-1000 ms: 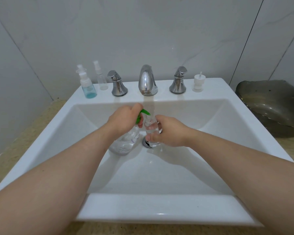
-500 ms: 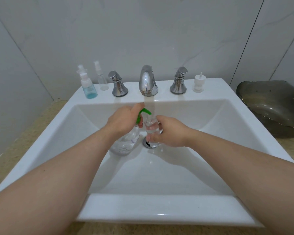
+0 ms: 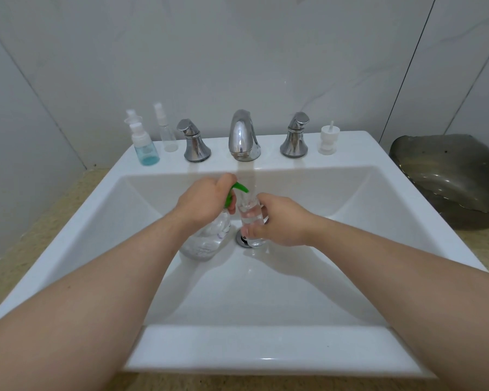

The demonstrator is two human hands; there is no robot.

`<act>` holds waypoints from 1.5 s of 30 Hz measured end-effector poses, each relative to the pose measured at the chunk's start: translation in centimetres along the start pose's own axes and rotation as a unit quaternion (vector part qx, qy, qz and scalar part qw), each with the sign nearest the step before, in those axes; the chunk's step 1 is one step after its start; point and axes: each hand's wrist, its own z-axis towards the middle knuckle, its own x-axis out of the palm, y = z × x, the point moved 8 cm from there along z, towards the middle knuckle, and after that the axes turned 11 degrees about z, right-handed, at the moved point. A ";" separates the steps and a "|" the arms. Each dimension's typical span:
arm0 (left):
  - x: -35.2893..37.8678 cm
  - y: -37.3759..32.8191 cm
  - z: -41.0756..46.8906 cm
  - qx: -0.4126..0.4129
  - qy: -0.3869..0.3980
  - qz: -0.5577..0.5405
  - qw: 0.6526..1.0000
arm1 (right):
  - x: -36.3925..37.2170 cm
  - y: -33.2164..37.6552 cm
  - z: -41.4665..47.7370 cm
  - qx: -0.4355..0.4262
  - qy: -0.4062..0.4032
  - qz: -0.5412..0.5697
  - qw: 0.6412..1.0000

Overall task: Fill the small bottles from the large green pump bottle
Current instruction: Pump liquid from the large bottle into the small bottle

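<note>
Centre of the frame, inside a white sink (image 3: 266, 351): the left hand (image 3: 205, 203) curls over the green pump head (image 3: 239, 187) of the large pump bottle (image 3: 206, 244). The right hand (image 3: 281, 221) grips a small clear bottle (image 3: 250, 218), its mouth just under the green spout. A blue-tinted bottle (image 3: 146, 149) and a clear spray bottle (image 3: 166, 132) stand on the ledge, upper left.

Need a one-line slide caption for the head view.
In the sink, the left hand grips the pump bottle by its green top while the right hand holds a small bottle at its spout.
</note>
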 end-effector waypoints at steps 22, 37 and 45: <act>0.0 0.1 0.0 -0.003 -0.004 0.004 1.000 | -0.1 0.1 0.1 -0.008 -0.007 0.011 1.000; 0.1 0.0 -0.1 0.007 0.006 -0.014 1.000 | 0.0 0.1 0.0 -0.003 -0.001 0.002 1.000; 0.0 0.1 0.0 -0.003 -0.002 -0.001 1.000 | -0.1 0.1 0.1 -0.008 -0.005 0.008 1.000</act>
